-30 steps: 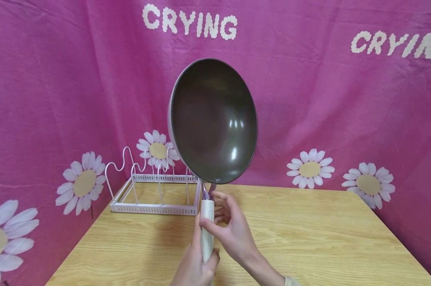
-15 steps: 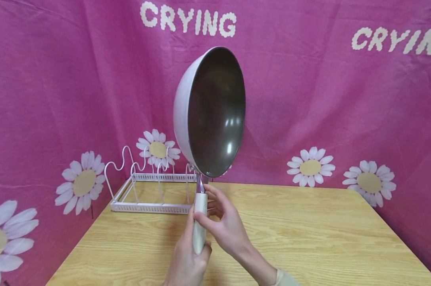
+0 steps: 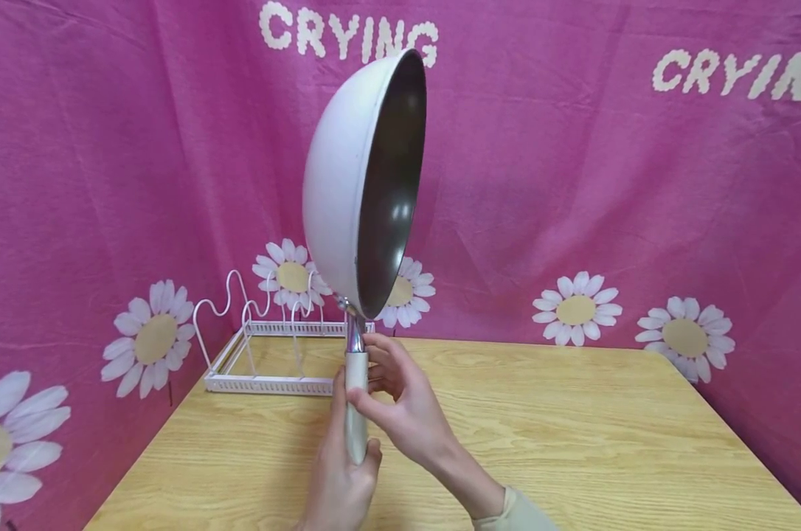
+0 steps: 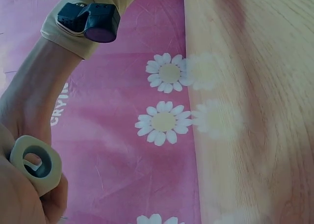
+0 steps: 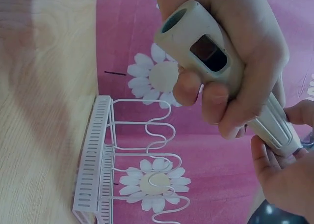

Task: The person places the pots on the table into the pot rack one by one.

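A wok [image 3: 337,184], white outside and dark inside, is held upright over the table with its bowl up and its mouth turned to the right in the head view. Its pale handle [image 3: 356,376] points down. My left hand [image 3: 341,479] grips the lower handle, fingers curled round it in the right wrist view. Higher up, near the metal neck [image 3: 355,333], my right hand [image 3: 410,413] pinches the handle between thumb and fingers. The hollow handle end [image 4: 51,177] shows in the left wrist view.
A white wire rack [image 3: 268,385] with wavy dividers stands on the wooden table [image 3: 573,428] at the back left, partly behind the wok and handle. A pink curtain [image 3: 493,221] with daisies and lettering hangs behind and along the sides.
The wok has turned about its handle, so its inside faces right and more white outside shows. Both hands have shifted slightly left and up with it, keeping hold of the handle.
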### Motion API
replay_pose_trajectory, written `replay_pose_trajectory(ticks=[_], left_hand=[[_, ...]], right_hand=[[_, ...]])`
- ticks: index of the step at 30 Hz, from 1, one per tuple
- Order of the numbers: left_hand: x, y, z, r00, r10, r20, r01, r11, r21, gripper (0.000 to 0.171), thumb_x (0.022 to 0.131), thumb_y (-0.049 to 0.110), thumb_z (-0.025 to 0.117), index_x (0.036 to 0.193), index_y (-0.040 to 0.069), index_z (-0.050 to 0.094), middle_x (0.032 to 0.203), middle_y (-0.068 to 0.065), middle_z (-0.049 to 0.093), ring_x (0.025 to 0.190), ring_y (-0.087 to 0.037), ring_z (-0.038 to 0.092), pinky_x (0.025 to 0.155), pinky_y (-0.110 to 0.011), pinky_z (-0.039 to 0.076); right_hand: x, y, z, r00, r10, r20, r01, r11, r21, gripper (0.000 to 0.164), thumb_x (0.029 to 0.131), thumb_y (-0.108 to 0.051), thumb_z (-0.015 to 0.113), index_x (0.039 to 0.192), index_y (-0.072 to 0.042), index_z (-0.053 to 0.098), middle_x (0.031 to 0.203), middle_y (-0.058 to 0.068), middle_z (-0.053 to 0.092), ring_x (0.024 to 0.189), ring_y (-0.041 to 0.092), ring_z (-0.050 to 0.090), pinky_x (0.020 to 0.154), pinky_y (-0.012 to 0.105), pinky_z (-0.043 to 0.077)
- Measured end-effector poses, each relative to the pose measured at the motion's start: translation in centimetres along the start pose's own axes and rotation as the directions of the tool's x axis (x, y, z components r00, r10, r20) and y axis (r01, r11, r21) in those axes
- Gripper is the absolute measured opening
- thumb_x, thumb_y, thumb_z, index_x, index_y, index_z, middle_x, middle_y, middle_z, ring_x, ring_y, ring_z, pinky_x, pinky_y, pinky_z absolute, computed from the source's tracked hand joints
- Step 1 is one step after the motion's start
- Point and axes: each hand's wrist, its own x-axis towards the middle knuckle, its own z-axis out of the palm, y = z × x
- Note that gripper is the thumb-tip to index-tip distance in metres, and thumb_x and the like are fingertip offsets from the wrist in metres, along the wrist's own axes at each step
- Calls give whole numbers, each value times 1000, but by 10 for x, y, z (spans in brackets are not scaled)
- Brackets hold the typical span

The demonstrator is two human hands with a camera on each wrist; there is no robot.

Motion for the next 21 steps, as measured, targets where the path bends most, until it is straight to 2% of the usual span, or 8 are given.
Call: replay_pose_trajectory(ticks=[3, 8, 14, 21], left_hand=[[-1, -1, -2, 1000, 4, 1, -4, 1000, -24, 106, 79, -18, 61, 159, 31, 13, 153, -12, 44, 126, -27, 54, 104, -54, 45], [-1, -1, -6, 1000, 16, -24, -17, 1000, -13, 105, 79, -19, 62, 160, 27, 13, 151, -15, 44, 126, -31, 54, 103, -56, 45], [-1, -4, -10, 998, 8, -64, -5, 999, 54, 103, 77, -20, 60, 160, 21, 16, 152, -19, 43, 126, -33, 54, 103, -56, 45], [-1, -8, -15, 996, -12, -84, 20, 995, 95, 98, 80, -17, 60, 159, 23, 18, 148, -20, 48, 121, -31, 57, 99, -54, 47]], right_hand=[[2, 0, 3, 1000, -3, 23, 3, 1000, 23, 57, 85, 3, 69, 137, -10, 49, 127, 15, 66, 101, 19, 63, 86, 25, 55], [6, 1, 7, 999, -12, 49, 10, 999, 40, 56, 84, 3, 69, 136, -8, 48, 126, 17, 66, 100, 16, 63, 85, 25, 54], [10, 4, 10, 997, -24, 78, 19, 998, 65, 57, 84, 5, 67, 136, -6, 46, 125, 19, 67, 97, 11, 64, 85, 26, 55], [12, 10, 15, 993, -47, 106, 36, 994, 101, 56, 84, 7, 64, 135, -3, 44, 125, 24, 65, 94, 8, 64, 86, 27, 55]])
